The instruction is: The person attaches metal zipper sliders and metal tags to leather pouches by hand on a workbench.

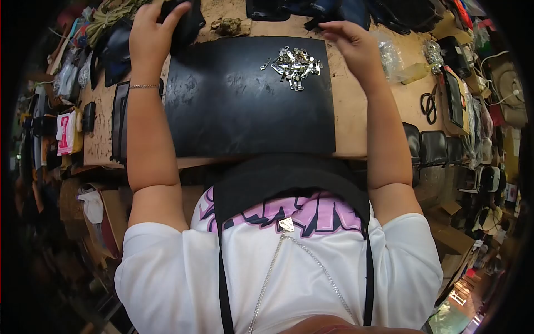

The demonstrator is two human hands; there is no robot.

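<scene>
My left hand point(151, 34) is at the top left, beyond the far edge of a black mat point(222, 111). Its thumb lies along a black leather-like piece point(188, 28), which it grips; the fingertips are out of frame. My right hand point(356, 49) is raised at the mat's far right, fingers partly bent and apart, with nothing visible in them. Its fingertips are close to the end of a dark strap point(313, 23); contact cannot be made out. A pile of small shiny metal zipper pulls point(296, 65) lies on the mat between the hands, nearer the right one.
Black-handled scissors point(428, 107) lie on the wooden table point(350, 125) at right, with clear plastic bags point(387, 55) behind. Dark bags point(339, 12) line the back. Black pouches point(433, 147) are at the right edge. Cluttered goods crowd both sides.
</scene>
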